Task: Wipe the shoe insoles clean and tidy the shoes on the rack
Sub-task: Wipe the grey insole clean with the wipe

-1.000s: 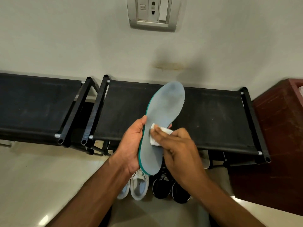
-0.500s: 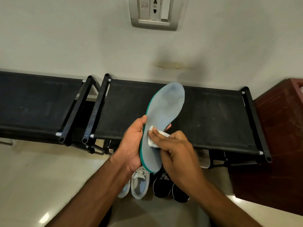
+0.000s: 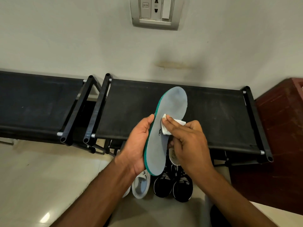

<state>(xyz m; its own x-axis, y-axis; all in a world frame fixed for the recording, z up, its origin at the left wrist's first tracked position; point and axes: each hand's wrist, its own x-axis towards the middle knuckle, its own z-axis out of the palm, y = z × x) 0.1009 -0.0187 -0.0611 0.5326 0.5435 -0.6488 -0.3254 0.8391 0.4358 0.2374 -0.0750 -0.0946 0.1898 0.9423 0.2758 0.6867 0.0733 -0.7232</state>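
A: Where is the insole?

B: The grey insole [image 3: 165, 126] with a teal green edge is held up in the air, toe end pointing away from the person. The left hand [image 3: 137, 145] grips it along its left edge, thumb up near the middle of that edge, fingers curled round behind the heel half.

A: And the other hand?

B: The right hand [image 3: 188, 143] pinches a folded white wipe [image 3: 165, 126] and presses it on the grey face just right of the left thumb. Its fingers lie fairly straight across the wipe; how the thumb sits under it I cannot tell.

A: What lies below the hands?

B: Under the left hand stands a white sneaker [image 3: 141, 185]. Under the right hand stands a pair of black sneakers [image 3: 173, 185], and just above them a pale insole or shoe [image 3: 173, 157] peeks out beside the right palm; which it is I cannot tell.

A: Beyond the hands?

B: A black fabric shoe rack [image 3: 213, 115] runs behind both hands, its top shelf bare. A second black rack [image 3: 32, 104] stands to the left of the left hand, just beside the first. Right of the right hand is a dark red wooden cabinet [image 3: 282, 128]. Far above the hands, a switch and socket plate [image 3: 155, 13] sits on the pale wall [image 3: 82, 38].
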